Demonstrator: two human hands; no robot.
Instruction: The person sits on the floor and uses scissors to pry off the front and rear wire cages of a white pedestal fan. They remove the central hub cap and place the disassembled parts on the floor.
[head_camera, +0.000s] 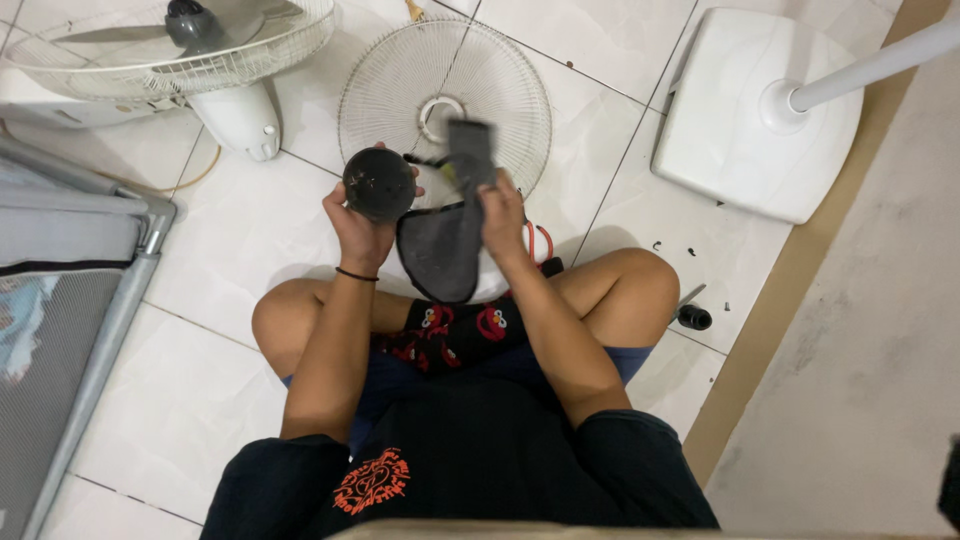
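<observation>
Left grip: our left hand (358, 222) is closed around a round dark fan hub (379, 183).
Right grip: our right hand (503, 212) is pinching a grey fan blade (445, 245).
Place: both above our lap.
Behind: white fan grille (444, 106) on the tiled floor (215, 260).

Bare tile lies left of the fan grille (445, 95); the stand base (745, 120) blocks the right.

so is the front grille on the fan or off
Off. The round wire grille lies flat on the tiled floor, apart from the fan head.
</observation>
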